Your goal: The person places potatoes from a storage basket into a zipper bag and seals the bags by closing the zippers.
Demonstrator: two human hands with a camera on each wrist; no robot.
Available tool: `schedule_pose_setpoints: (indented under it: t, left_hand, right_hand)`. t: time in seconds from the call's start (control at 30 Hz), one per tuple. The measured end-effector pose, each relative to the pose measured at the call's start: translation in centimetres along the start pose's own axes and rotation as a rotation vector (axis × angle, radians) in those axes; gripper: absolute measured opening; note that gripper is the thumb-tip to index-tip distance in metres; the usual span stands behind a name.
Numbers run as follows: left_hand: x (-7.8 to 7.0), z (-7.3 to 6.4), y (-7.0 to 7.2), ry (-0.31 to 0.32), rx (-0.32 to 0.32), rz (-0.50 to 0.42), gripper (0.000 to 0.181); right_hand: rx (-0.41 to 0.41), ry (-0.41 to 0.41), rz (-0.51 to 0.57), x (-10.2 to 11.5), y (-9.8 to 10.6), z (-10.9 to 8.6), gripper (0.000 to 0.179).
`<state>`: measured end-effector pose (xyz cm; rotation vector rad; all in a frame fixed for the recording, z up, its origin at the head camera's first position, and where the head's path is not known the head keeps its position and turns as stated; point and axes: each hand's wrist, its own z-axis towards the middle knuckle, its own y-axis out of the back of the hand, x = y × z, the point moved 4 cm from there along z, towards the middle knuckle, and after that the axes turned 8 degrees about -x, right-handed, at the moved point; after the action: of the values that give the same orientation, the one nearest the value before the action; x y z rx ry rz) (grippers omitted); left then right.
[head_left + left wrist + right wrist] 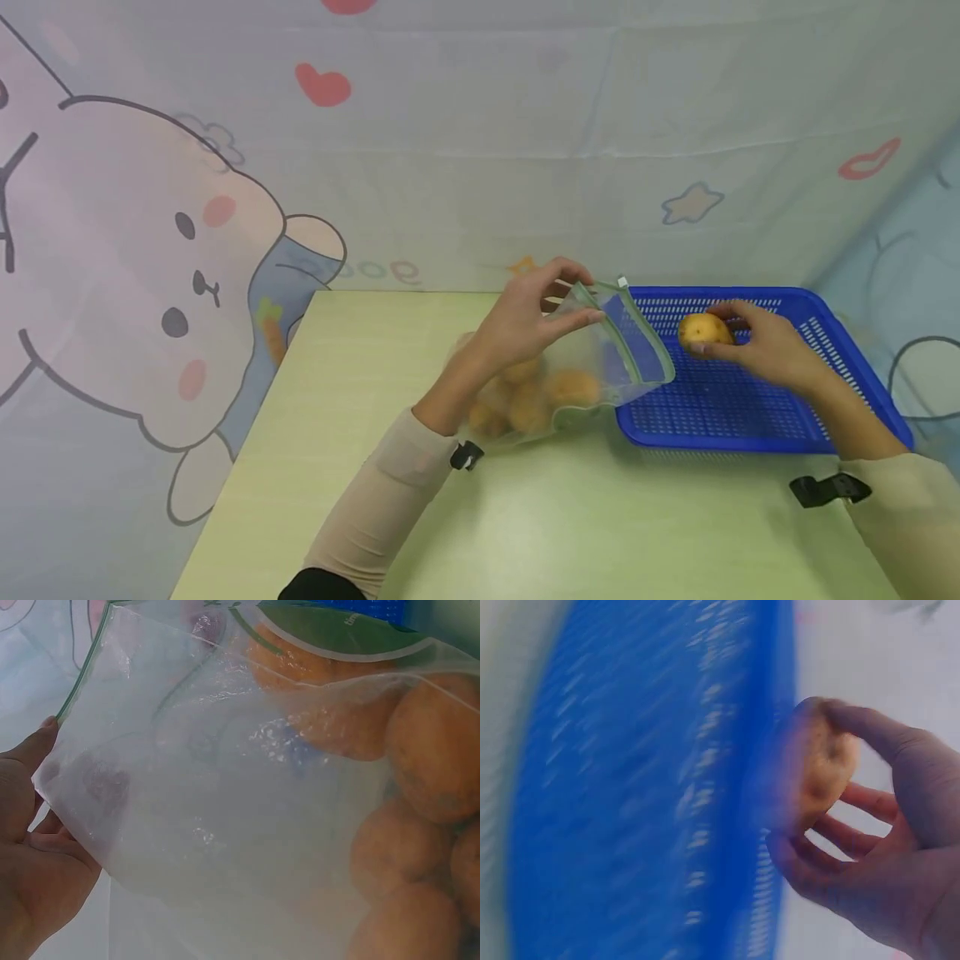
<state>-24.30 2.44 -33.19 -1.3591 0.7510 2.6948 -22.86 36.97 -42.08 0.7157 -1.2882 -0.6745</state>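
Note:
My right hand (765,346) grips a potato (705,333) between thumb and fingers, over the blue basket (720,443). In the right wrist view the same potato (829,769) shows between thumb and fingertips, with the basket blurred behind it. My left hand (536,312) pinches the upper edge of a clear zip bag (622,387) with a green seal strip. The bag's mouth gapes toward the basket and overlaps its left rim in the head view. Several potatoes (435,750) lie inside the bag's lower part, seen through the plastic.
Basket and bag are on a pale yellow-green table (525,517). A cloth backdrop (480,150) with cartoon prints hangs behind the table's far edge. Small black wrist mounts (828,490) sit at both sleeves.

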Motion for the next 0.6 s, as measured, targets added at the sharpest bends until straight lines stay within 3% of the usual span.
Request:
schedule_pose_setpoints:
  t: [0.17,0.3,0.47,0.6]
  left_hand:
    - [0.1,0.0,0.2,-0.002,-0.009,0.018,0.034]
    - [0.1,0.1,0.4,-0.005,-0.028,0.017,0.034]
    - [0.2,0.3,0.2,-0.024,-0.031,-0.011,0.033]
    - [0.2,0.2,0.1,-0.023,-0.026,-0.031,0.034]
  right_hand:
    - [-0.045,0.056,0.141,6.5,2.0,-0.6,0.06]
    - [-0.057,0.12,0.208,10.3,2.3,-1.0,0.053]
    - [-0.061,0.141,0.182,12.6,1.3,-1.5,0.052]
    - [-0.11,0.143,0.133,13.3,0.1,-1.9,0.055]
